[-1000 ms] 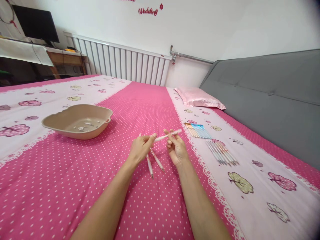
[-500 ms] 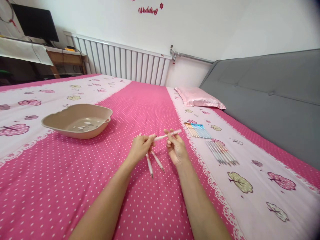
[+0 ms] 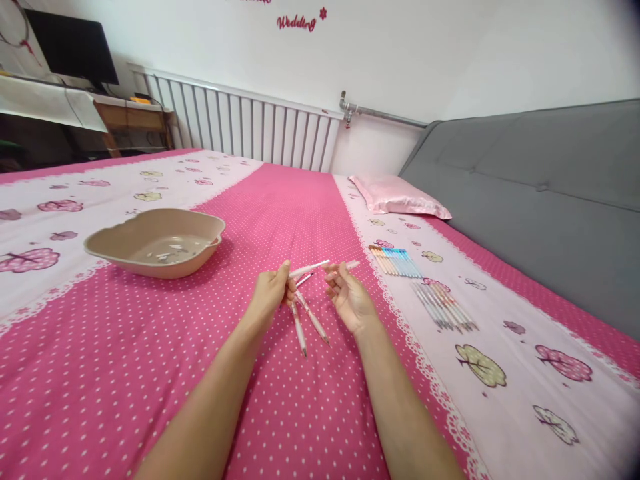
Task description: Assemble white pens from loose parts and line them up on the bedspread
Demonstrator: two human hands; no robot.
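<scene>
Between thumb and fingers, my left hand (image 3: 273,291) grips a pale pink pen (image 3: 302,271), its thin white end pointing right. My right hand (image 3: 351,298) is closed on a translucent pink pen tube (image 3: 353,265), whose far end sticks out past the fingers. A small gap separates the two parts. Under and beside my left hand, several pink pens lie fanned on the bedspread, among them a left pen (image 3: 299,331) and a right pen (image 3: 315,320), their points toward me. Their upper ends are partly hidden by my left hand.
A beige basin (image 3: 155,243) with small white and grey bits inside stands at left. To the right lie a row of orange and blue pens (image 3: 396,261) and a row of grey and reddish pens (image 3: 445,307). A pink pillow (image 3: 400,195) rests near the grey headboard (image 3: 540,180).
The pen held between both hands has come apart. My left hand has moved left with one part, baring a thin white end, while my right hand keeps the tube.
</scene>
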